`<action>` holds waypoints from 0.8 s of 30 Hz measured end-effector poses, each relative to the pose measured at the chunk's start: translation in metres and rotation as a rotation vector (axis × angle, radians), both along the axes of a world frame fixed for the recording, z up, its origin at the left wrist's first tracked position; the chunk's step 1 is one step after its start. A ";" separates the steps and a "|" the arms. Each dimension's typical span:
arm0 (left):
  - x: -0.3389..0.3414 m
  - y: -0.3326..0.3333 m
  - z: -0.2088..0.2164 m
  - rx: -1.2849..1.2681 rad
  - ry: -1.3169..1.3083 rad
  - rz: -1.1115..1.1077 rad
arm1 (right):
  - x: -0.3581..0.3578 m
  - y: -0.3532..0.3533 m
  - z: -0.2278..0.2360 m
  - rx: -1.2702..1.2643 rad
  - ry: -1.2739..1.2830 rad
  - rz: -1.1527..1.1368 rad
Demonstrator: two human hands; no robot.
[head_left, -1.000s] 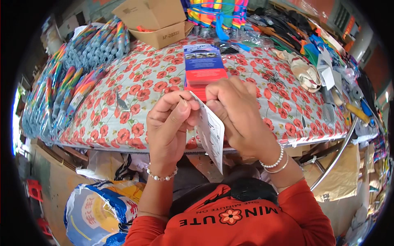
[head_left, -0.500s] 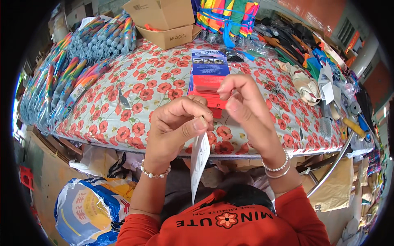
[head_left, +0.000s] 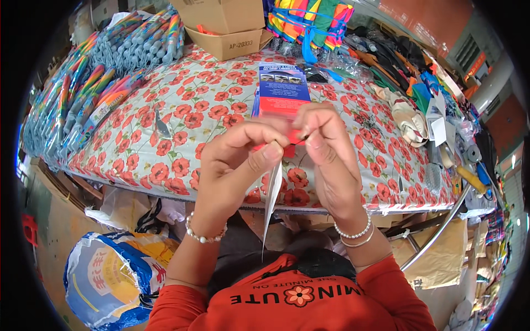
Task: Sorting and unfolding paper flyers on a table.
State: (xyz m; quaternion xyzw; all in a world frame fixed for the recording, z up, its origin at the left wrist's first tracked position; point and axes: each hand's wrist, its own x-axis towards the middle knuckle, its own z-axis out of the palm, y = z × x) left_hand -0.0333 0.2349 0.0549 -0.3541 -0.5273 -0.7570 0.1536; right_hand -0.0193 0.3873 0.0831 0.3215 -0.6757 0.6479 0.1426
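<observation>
In front of my chest, my left hand (head_left: 240, 165) pinches the top of a white card tag (head_left: 273, 187) between thumb and fingers. The tag hangs down, seen almost edge-on. Close by on the right, my right hand (head_left: 333, 157) has thumb and forefinger pressed together on a thin dark string (head_left: 300, 142), which stretches toward the left fingertips. Whether the string passes through the tag is hidden by my fingers. Beyond both hands lies a stack of blue and red printed cards (head_left: 282, 94) on the table, its near end partly covered by my fingers.
A floral tablecloth (head_left: 182, 127) covers the table. Folded rainbow umbrellas (head_left: 83, 110) pile at the left. An open cardboard box (head_left: 234, 44) and a tied bundle of colourful umbrellas (head_left: 312, 25) stand at the back. Fabric and tools crowd the right; a blue-white sack (head_left: 110, 276) sits lower left.
My right hand has come down and left toward my left hand, its thumb and forefinger closing on the string. The tag has turned more edge-on.
</observation>
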 end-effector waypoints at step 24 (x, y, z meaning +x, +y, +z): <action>0.038 -0.004 0.030 -0.093 -0.092 0.086 | 0.006 0.006 -0.009 0.308 0.406 -0.218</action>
